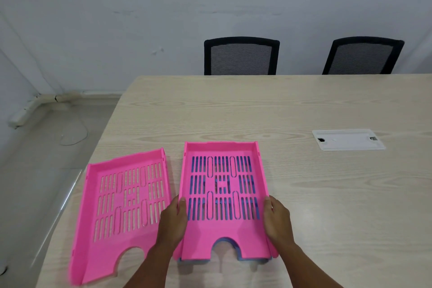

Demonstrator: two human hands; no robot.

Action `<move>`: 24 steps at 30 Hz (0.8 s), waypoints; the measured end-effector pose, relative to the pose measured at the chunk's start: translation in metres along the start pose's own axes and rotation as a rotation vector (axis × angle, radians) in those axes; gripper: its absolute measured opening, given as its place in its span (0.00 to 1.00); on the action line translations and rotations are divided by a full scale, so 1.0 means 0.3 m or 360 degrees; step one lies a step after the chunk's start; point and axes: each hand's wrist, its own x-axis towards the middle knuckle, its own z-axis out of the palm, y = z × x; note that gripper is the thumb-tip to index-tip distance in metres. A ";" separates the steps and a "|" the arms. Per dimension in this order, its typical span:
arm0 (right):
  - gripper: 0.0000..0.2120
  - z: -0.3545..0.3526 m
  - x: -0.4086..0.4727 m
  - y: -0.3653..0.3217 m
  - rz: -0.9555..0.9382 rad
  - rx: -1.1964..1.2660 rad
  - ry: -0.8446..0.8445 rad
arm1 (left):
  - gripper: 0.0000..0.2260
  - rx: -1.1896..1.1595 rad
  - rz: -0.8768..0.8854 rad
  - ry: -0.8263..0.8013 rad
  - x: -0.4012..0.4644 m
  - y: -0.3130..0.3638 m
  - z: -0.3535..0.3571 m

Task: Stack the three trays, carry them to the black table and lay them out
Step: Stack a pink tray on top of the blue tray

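Centrally, a pink tray [222, 196] sits nested on a blue tray [243, 258], long axis running away from the person, notched open end nearest them. Left hand [174, 220] clamps its left wall, right hand [278, 220] its right wall, thumbs over the rims. Second pink tray [121, 213] lies just beside to the left, apart from the stack, turned slightly clockwise, notch also toward the person. Count: two pink, one blue, blue showing only through the slots and at the near edge. All on a pale wood table [327, 194]. White cable hatch [348, 139] well apart to the right. Two black mesh chairs [242, 56] at the far edge.
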 end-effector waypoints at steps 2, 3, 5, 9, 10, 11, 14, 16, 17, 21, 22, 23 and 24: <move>0.19 0.004 0.017 0.004 0.0026 0.0001 -0.0001 | 0.18 0.0016 -0.0002 0.0018 -0.002 0.014 0.002; 0.19 0.005 0.025 0.003 0.0028 0.0000 -0.0006 | 0.18 0.0014 -0.0001 0.0022 0.002 0.021 0.004; 0.18 -0.001 0.039 -0.005 0.0013 -0.0008 -0.0003 | 0.18 0.0006 0.0012 0.0028 0.012 0.033 0.012; 0.19 -0.014 0.066 -0.020 -0.0008 -0.0014 -0.0003 | 0.17 -0.0025 -0.0024 0.0031 0.033 0.055 0.025; 0.19 -0.015 0.075 -0.022 -0.0005 -0.0019 -0.0007 | 0.16 -0.0017 -0.0026 0.0028 0.036 0.064 0.027; 0.19 -0.016 0.086 -0.023 0.0002 -0.0022 -0.0012 | 0.16 -0.0011 -0.0025 0.0023 0.038 0.076 0.030; 0.19 -0.016 0.120 -0.032 0.0018 -0.0028 -0.0011 | 0.14 -0.0021 -0.0029 0.0033 0.064 0.099 0.040; 0.19 -0.020 0.141 -0.045 0.0012 -0.0034 0.0002 | 0.15 -0.0002 -0.0023 0.0033 0.087 0.115 0.047; 0.19 -0.022 0.150 -0.051 0.0007 -0.0037 0.0010 | 0.15 0.0013 -0.0029 0.0036 0.099 0.118 0.052; 0.19 -0.027 0.170 -0.061 0.0022 -0.0040 0.0021 | 0.15 0.0015 -0.0022 0.0011 0.126 0.133 0.057; 0.18 -0.027 0.171 -0.062 0.0020 -0.0034 0.0022 | 0.14 0.0005 -0.0007 0.0008 0.130 0.134 0.057; 0.17 -0.027 0.171 -0.063 0.0011 -0.0030 0.0034 | 0.13 -0.0011 0.0007 0.0004 0.129 0.140 0.057; 0.15 -0.027 0.171 -0.065 -0.0003 -0.0028 0.0054 | 0.11 -0.0021 0.0026 0.0003 0.125 0.144 0.057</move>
